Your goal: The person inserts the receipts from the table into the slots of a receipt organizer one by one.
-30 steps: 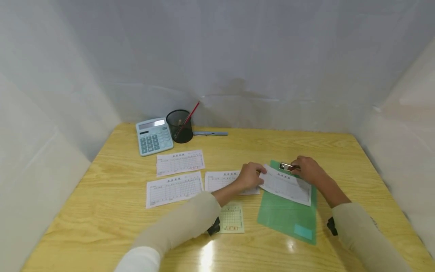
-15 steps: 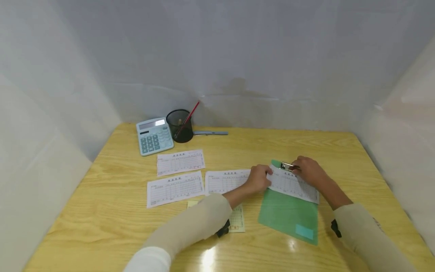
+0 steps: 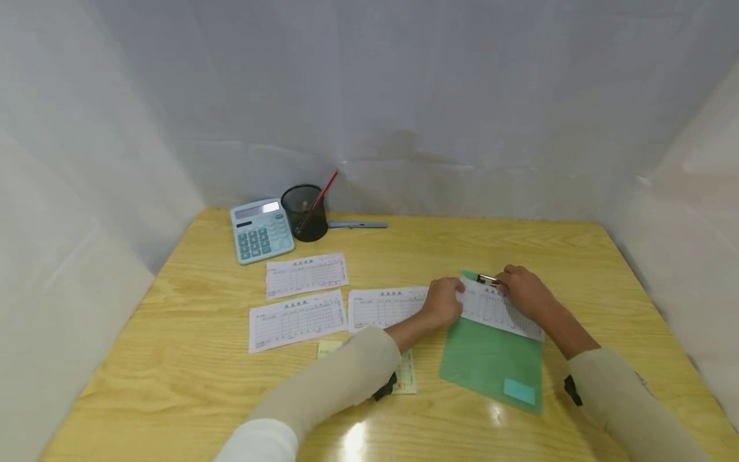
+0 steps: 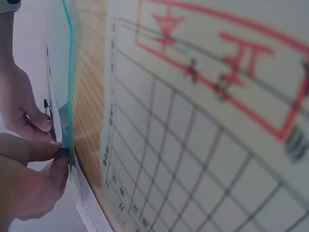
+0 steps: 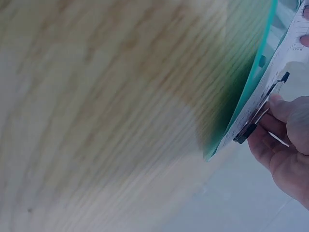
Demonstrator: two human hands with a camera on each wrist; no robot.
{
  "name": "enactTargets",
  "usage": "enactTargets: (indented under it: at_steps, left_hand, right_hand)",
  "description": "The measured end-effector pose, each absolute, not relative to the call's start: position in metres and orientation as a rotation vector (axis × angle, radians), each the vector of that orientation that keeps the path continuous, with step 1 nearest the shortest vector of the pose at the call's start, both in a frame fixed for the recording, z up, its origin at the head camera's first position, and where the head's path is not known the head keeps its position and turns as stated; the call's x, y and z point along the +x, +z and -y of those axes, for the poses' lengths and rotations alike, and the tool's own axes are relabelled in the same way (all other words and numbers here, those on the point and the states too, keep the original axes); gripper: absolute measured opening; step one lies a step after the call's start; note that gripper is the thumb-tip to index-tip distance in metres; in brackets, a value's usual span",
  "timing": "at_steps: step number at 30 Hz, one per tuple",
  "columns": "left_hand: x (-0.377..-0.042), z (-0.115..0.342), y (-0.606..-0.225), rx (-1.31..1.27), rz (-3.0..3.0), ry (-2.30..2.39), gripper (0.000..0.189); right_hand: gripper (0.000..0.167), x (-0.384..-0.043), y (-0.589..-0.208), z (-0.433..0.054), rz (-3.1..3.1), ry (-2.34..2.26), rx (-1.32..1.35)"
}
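A green translucent clipboard (image 3: 487, 359) lies at the table's right, with a printed white slip (image 3: 491, 307) across its upper part. My left hand (image 3: 443, 300) pinches the slip's left edge between thumb and fingers. At the clipboard's top, my right hand (image 3: 522, 290) grips the metal clip (image 3: 486, 280), thumb on one side and fingers curled behind, as the right wrist view shows with the clip (image 5: 260, 113). The slip's upper edge meets the clip; whether it is fully beneath cannot be told. In the left wrist view, both hands meet at the clipboard's edge (image 4: 69, 96).
Three more white slips (image 3: 297, 322) lie left of the clipboard. A yellow slip (image 3: 407, 372) is partly under the left forearm. Behind stand a light blue calculator (image 3: 262, 231) and a black mesh pen cup (image 3: 306, 215) with a red pencil; a blue pen (image 3: 358, 225) lies beside them.
My left hand has moved right, carrying the white slip farther over the clipboard and up against the clip. The right hand has stayed at the clip, nearly still.
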State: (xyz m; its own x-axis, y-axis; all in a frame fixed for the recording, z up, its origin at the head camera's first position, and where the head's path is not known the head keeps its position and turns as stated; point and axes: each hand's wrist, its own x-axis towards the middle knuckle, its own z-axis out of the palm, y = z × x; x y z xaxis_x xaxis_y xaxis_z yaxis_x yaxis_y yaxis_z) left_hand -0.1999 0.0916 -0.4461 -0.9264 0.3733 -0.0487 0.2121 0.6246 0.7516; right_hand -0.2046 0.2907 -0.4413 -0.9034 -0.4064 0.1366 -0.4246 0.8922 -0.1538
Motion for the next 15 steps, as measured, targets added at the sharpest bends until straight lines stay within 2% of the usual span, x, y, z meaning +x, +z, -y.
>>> enactTargets:
  at_steps: [15]
  left_hand:
    - [-0.2084,-0.0955,-0.4488,0.505,-2.717,1.144,0.037]
  right_hand:
    - [0.017,-0.2076,-0.4418,-0.2933,2.946,0.274,0.695]
